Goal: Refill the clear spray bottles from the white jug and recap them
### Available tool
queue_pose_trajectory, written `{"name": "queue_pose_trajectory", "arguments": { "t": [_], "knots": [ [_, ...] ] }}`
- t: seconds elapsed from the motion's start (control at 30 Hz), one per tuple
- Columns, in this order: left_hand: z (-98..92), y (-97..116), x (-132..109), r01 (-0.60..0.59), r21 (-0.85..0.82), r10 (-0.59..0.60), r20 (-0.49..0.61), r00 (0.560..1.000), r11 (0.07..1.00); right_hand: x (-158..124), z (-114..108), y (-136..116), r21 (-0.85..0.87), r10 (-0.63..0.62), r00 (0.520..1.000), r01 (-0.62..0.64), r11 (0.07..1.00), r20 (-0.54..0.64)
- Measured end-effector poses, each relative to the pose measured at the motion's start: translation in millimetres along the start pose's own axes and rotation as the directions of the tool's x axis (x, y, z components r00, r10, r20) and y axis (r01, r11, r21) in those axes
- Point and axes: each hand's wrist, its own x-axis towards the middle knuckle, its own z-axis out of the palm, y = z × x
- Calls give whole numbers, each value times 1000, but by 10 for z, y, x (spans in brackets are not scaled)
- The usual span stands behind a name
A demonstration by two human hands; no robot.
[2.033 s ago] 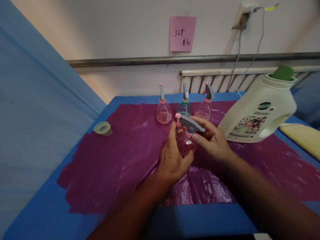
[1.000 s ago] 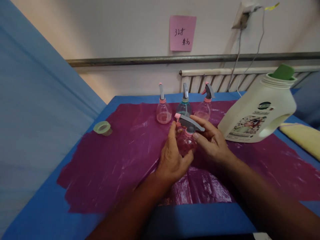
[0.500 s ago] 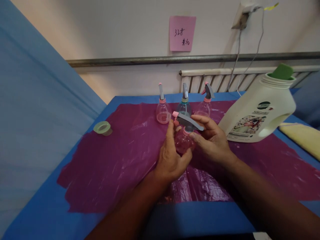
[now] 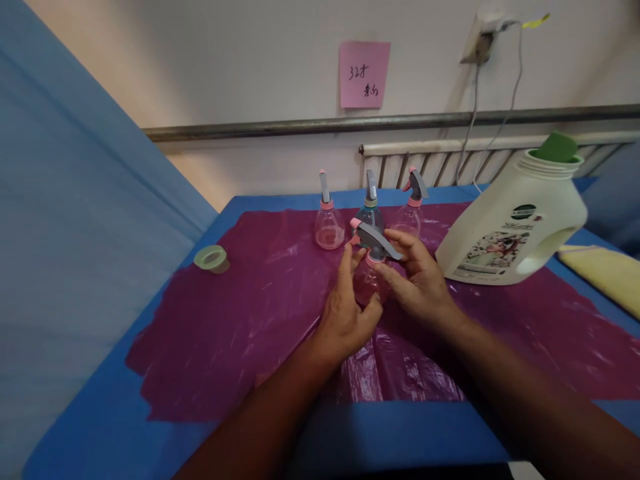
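Note:
A small pink spray bottle (image 4: 369, 283) with a grey and pink trigger head is between my two hands, over the purple plastic sheet (image 4: 235, 320). My left hand (image 4: 347, 307) is wrapped round its clear body from the left. The fingers of my right hand (image 4: 420, 277) are closed round the pink collar and the grey head from the right. Behind them stand three more spray bottles: a pink one (image 4: 329, 229), a teal one (image 4: 369, 212) and another pink one (image 4: 410, 217), partly hidden by my right hand.
A large cream jug (image 4: 510, 227) with green in its mouth stands at the right, near a yellow cloth (image 4: 603, 273). A green cup-like cap (image 4: 211, 258) lies left. Behind are a rail, a radiator and a pink note (image 4: 364, 75); a blue curtain (image 4: 90, 200) hangs left.
The spray head in my hands has turned slightly, its nozzle now a little higher. The whole view has shifted slightly; the standing bottles, jug and cap stay in place on the table.

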Motion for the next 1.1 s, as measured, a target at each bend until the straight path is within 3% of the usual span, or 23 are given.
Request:
{"name": "queue_pose_trajectory", "arguments": {
  "t": [0.27, 0.43, 0.57, 0.8, 0.93, 1.1],
  "knots": [
    [-35, 54, 29, 8, 65, -9, 10, 1000, 998, 39, -13, 54, -132, -66, 997, 70, 989, 37],
    [-118, 142, 35, -29, 243, 56, -106, 993, 970, 63, -184, -196, -294, -171, 966, 223, 929, 191],
    [-210, 246, 39, -79, 376, 152, -168, 974, 923, 24, -350, -401, -419, -269, 944, 326, 848, 191],
    [-249, 504, -14, -144, 589, 231, -75, 970, 795, -303, -243, -340, -652, -358, 914, 392, 649, 194],
    [-264, 562, -42, -142, 713, 187, 16, 982, 686, -365, -177, -313, -708, -280, 936, 346, 616, 215],
    [-269, 546, -54, -117, 759, 111, 60, 992, 640, -350, -184, -323, -720, -227, 941, 337, 606, 250]
  ]
}}
